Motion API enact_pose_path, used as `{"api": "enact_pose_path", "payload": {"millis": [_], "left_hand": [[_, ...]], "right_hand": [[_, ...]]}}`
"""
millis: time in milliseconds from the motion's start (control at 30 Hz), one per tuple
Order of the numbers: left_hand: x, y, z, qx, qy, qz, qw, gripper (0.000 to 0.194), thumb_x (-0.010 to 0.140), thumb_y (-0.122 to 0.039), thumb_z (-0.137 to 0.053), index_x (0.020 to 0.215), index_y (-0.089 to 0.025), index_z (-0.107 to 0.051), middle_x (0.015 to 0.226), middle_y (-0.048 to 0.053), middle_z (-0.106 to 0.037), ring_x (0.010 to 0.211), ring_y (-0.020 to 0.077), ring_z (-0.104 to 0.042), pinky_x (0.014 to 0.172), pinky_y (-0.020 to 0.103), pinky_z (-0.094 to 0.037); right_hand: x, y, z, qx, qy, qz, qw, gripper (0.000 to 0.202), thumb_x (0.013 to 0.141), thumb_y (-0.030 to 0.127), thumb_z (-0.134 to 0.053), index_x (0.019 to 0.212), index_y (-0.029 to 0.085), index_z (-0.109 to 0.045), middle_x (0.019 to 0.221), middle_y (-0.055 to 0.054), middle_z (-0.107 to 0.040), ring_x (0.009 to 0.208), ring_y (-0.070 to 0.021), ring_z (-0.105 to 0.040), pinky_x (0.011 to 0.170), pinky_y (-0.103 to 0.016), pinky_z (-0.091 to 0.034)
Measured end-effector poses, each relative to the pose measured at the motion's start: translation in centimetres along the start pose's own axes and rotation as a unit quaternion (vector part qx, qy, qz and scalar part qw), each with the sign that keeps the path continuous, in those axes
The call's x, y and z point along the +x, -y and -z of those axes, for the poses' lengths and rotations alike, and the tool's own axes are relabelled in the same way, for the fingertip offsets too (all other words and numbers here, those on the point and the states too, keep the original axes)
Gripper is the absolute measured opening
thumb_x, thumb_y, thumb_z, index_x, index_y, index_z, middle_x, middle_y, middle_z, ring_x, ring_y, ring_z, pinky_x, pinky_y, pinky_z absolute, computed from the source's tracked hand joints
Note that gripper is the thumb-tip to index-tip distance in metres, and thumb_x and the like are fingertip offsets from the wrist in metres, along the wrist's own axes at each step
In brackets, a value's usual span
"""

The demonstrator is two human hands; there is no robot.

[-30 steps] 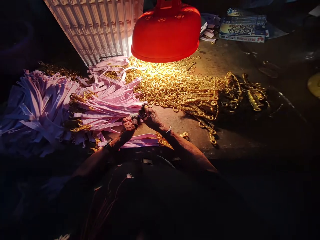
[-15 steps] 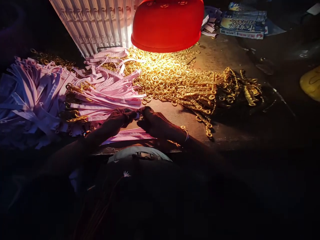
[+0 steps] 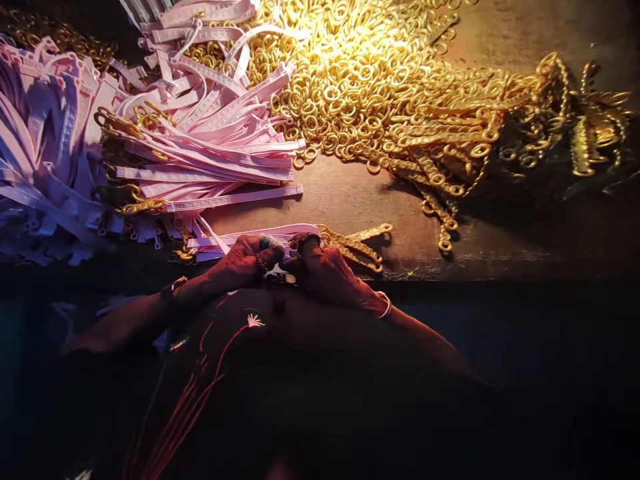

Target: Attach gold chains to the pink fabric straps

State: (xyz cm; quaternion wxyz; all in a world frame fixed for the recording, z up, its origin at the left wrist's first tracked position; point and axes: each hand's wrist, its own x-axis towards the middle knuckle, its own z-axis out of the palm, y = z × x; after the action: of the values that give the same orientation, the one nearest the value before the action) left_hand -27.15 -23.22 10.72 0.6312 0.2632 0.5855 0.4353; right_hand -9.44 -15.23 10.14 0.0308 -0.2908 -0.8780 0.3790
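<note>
My left hand (image 3: pixel 247 257) is closed, with finger and thumb pinched at the end of a pink strap that shows only as a small pale piece between the hands. My right hand (image 3: pixel 330 270) is closed on the same spot, its fingertips nearly touching the left ones. Dark coverings wrap some fingertips. Just behind the hands lie several pink straps (image 3: pixel 215 245) with gold braided pulls (image 3: pixel 367 235) by their right ends and gold clasps at the left. Most of the held strap is hidden by my fingers.
Beyond lies a layered pile of pink straps (image 3: pixel 225 150) with gold clasps (image 3: pixel 145 205). Lilac-looking straps (image 3: pixel 45 147) heap at the left. A big mound of gold rings (image 3: pixel 340 87) sits under bright light, with more braided pulls (image 3: pixel 450 127) at its right. The wooden table (image 3: pixel 345 193) ends near my hands.
The view has shifted down and closer, so the red lamp has left it. My hands have drawn back to the table's front edge, uncovering the gold pulls by the nearest straps.
</note>
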Motion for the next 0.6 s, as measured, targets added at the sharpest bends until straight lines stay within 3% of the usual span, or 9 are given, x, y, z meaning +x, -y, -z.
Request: {"api": "enact_pose_path", "payload": {"millis": [133,267,400,600], "left_hand": [[-0.2,-0.4,-0.4,0.002,-0.017,-0.031,0.999,0.042,0.065,-0.048,-0.088,0.068,-0.011,-0.067,0.056,0.000,-0.056,0.048,0.0060,-0.041,0.043,0.019,-0.029],[-0.4,-0.5,-0.8,-0.008,-0.023,-0.018,1.000,0.040,0.064,-0.045,-0.089,0.067,-0.012,-0.066,0.057,0.000,-0.060,0.050,0.0083,-0.049,0.047,0.020,-0.039],[-0.3,0.3,-0.8,-0.033,0.014,0.003,0.999,0.040,0.063,-0.045,-0.089,0.067,-0.013,-0.065,0.060,0.002,-0.065,0.056,0.0129,-0.059,0.052,0.022,-0.047],[-0.5,1.2,-0.5,-0.029,0.000,-0.015,0.999,0.043,0.064,-0.047,-0.088,0.060,-0.012,-0.064,0.055,0.001,-0.061,0.049,0.0088,-0.052,0.046,0.019,-0.042]], "right_hand": [[0.4,-0.3,-0.4,0.146,-0.010,-0.061,0.987,0.046,0.097,0.057,-0.049,0.116,0.015,-0.052,0.085,-0.008,-0.068,0.074,-0.0188,-0.063,0.064,-0.028,-0.042],[0.8,-0.6,-0.4,0.275,0.027,-0.043,0.960,0.042,0.093,0.059,-0.050,0.100,0.019,-0.047,0.086,-0.004,-0.064,0.072,-0.0145,-0.056,0.063,-0.027,-0.044],[1.0,-0.6,-0.2,0.255,0.095,-0.015,0.962,0.034,0.092,0.051,-0.053,0.088,0.021,-0.039,0.078,0.000,-0.056,0.066,-0.0100,-0.043,0.056,-0.025,-0.035],[1.1,-0.4,0.0,0.209,0.126,0.034,0.969,0.019,0.094,0.031,-0.049,0.084,0.020,-0.037,0.079,0.000,-0.053,0.068,-0.0096,-0.038,0.058,-0.026,-0.031]]}}
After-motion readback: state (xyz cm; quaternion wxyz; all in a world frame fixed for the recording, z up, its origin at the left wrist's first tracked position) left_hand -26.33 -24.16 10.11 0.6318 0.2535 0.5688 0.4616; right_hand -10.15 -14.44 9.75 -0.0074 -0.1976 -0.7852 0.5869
